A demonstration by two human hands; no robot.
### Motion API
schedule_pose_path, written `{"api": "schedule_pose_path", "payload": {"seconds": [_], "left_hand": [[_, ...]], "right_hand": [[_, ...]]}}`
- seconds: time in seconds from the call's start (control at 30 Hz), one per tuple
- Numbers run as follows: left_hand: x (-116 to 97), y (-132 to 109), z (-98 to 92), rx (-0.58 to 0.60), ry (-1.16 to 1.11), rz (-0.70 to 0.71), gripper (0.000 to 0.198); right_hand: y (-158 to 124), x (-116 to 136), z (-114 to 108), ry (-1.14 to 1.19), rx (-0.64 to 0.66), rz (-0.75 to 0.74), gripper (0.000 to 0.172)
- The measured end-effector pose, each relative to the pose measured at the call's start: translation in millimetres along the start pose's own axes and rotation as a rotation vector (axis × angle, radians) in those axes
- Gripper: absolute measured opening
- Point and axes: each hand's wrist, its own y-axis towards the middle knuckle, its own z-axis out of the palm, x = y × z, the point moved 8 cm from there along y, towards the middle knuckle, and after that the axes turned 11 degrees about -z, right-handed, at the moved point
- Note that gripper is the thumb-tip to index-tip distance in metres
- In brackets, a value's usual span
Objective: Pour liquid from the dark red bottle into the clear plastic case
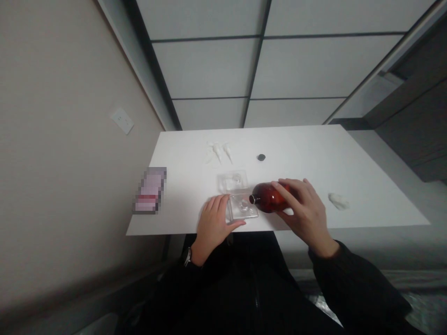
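Observation:
My right hand (307,211) is wrapped round a brown bottle (268,197). The bottle is uncapped and tipped on its side, its mouth pointing left over a clear square container (241,213). Whether liquid is running out, I cannot tell. My left hand (214,221) grips that container by its left side, fingers behind and thumb along the front edge. Just behind it lies a second clear square piece (233,181) with a round feature in it. A small dark cap (261,157) rests farther back on the table.
Two white nozzle-like tips (222,153) lie at the back of the white table (296,144). A crumpled white wad (338,201) is to the right. A pixelated pink item (151,190) sits at the left edge, near the wall.

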Motion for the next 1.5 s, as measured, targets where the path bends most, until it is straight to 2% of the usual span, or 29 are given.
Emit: {"api": "schedule_pose_path", "payload": {"seconds": [0.4,1.03,1.5], "left_hand": [[-4.1,-1.0,-3.9,-0.041,0.006,0.032,0.085],[-4.8,-0.2,-3.9,-0.022,-0.008,0.032,0.084],[-3.7,-0.6,-2.8,-0.039,0.008,0.038,0.086]], "right_hand": [[7.0,5.0,-6.9,-0.069,-0.003,-0.069,0.092],[9.8,6.4,-9.7,-0.099,0.021,-0.074,0.084],[9.2,5.0,-10.2,-0.098,0.019,-0.076,0.089]]}}
